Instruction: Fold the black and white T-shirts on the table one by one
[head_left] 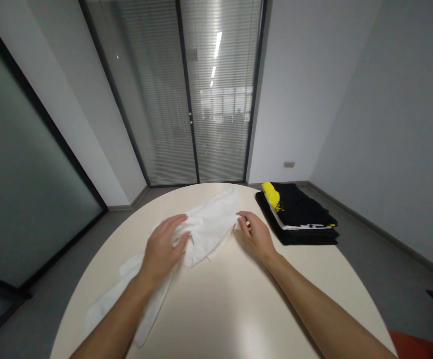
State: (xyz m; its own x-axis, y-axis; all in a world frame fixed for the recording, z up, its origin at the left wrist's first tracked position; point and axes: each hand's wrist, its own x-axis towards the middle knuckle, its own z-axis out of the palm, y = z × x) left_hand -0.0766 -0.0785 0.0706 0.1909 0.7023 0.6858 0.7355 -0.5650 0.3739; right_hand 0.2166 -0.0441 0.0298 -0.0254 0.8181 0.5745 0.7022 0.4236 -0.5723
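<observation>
A thin white garment [212, 224] lies crumpled across the round table, running from the far middle down to the near left. My left hand [164, 247] rests on its middle, with thumb and fingers curled round a wrinkled bit of the cloth. At the garment's right edge, my right hand [256, 234] pinches a corner between thumb and forefinger, slightly lifted from the tabletop. My left forearm covers part of the cloth's lower stretch, so its full shape is hidden.
A stack of folded black clothes [302, 204], the top one with a yellow print, sits on the table [216, 314] at the right. Beyond stands a glass partition [220, 124] with blinds. Something red [418, 346] shows at the lower right.
</observation>
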